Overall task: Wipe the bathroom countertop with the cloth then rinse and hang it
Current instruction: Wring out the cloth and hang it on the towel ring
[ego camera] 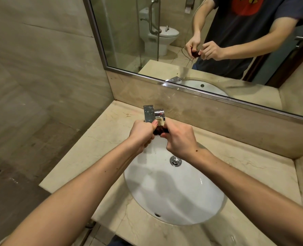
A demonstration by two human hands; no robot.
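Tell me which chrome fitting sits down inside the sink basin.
The round drain stopper, low in the white sink beside the right hand. The other, the faucet, stands on the countertop behind the sink.

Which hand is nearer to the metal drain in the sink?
Right. The right hand grips the cloth almost directly beyond the drain; the left hand grips it too, farther off to the left.

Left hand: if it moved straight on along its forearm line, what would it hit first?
Probably the chrome faucet, just beyond the left hand gripping the cloth; depth unclear.
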